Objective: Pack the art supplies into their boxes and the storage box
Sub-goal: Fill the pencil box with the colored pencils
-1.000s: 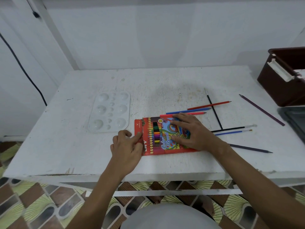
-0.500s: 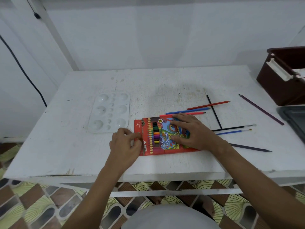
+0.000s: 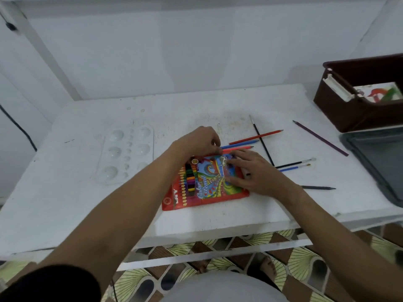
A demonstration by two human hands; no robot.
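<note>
The flat red cardboard coloured-pencil box (image 3: 205, 188) lies near the front edge of the white table (image 3: 65, 192), slightly skewed, with a strip of bare tabletop between it and that edge. The right hand (image 3: 253, 175) rests on the box's right half, fingers spread flat. The left hand (image 3: 200, 141) reaches over the box's far edge, fingers curled at the butt ends of the loose pencils there; whether it grips 1 I cannot tell. Just beyond lie 3 pencils, a red pencil (image 3: 257, 137), a blue pencil (image 3: 242, 144) and an orange-red pencil (image 3: 238, 148), crossed by a thin black brush (image 3: 261, 140). Right of the box are 2 small brushes (image 3: 294, 165), a dark pencil (image 3: 318, 188) and a purple pencil (image 3: 320, 138). A white plastic paint palette (image 3: 125, 153) sits left, with open table around it. At the right edge stand a dark brown storage box (image 3: 349, 114) and a grey lid (image 3: 375, 162).
</note>
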